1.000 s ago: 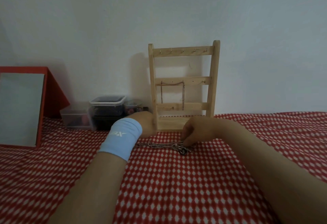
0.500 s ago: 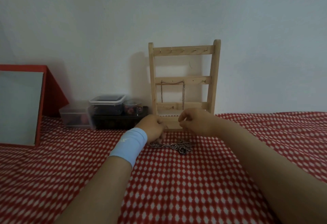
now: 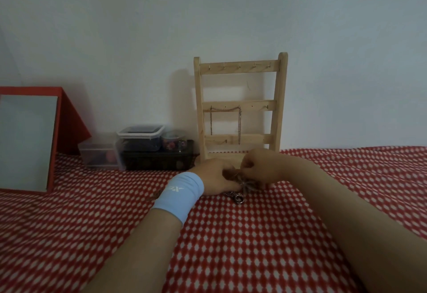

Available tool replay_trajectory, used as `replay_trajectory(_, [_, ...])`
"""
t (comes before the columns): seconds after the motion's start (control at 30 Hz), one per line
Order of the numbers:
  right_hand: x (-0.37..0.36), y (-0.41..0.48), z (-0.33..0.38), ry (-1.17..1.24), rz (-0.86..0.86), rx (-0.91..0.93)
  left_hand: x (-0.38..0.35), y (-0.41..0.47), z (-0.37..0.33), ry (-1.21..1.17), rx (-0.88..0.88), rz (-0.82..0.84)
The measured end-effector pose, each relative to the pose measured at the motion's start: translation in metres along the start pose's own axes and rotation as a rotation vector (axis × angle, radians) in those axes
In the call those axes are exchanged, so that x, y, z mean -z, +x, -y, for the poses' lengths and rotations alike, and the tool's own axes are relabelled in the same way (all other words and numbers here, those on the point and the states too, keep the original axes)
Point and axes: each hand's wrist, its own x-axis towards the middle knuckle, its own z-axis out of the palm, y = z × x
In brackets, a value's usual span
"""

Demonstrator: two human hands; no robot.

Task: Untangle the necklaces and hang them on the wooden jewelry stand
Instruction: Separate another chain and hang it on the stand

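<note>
Tangled silver chain necklaces lay bunched on the red-and-white checked cloth, just in front of the pale wooden ladder-shaped jewelry stand; ring clasp trailed toward the camera; left hand, light blue wristband on its wrist, and right hand both pinched the bunch with curled fingers; one thin chain hung from the stand's middle rail; clear lidded plastic boxes stood left of it.
</note>
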Motion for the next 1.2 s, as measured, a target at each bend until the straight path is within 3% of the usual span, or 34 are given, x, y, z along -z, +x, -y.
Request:
replay_trajectory(0.23, [0.003, -0.005, 0.011, 0.158, -0.132, 0.104, -0.003, 0.004, 0.005, -0.317, 0.004, -0.151])
replay_trajectory(0.4, [0.002, -0.001, 0.009, 0.255, -0.241, 0.040, 0.010, 0.000, 0.011, -0.316, 0.043, -0.097])
replay_trajectory(0.5, [0.000, 0.002, 0.008, 0.449, -0.333, 0.013, 0.013, -0.004, 0.013, -0.341, 0.078, -0.094])
replay_trajectory(0.73, [0.003, -0.008, 0.023, 0.800, -0.076, -0.031, 0.016, -0.004, 0.013, -0.589, 0.127, -0.260])
replay_trajectory(0.93, [0.005, -0.007, 0.020, 0.766, -0.119, -0.054, 0.032, -0.004, 0.023, -0.510, 0.262, -0.311])
replay_trajectory(1.07, [0.008, -0.008, 0.019, 0.745, -0.181, -0.012, 0.044, -0.003, 0.039, -0.173, 0.449, -0.184])
replay_trajectory(1.13, [0.010, -0.007, 0.020, 0.740, -0.214, 0.010, 0.048, -0.004, 0.035, -0.008, 0.416, -0.163])
replay_trajectory(1.2, [0.009, -0.007, 0.023, 0.749, -0.253, 0.043, 0.049, -0.005, 0.020, -0.050, 0.255, -0.253])
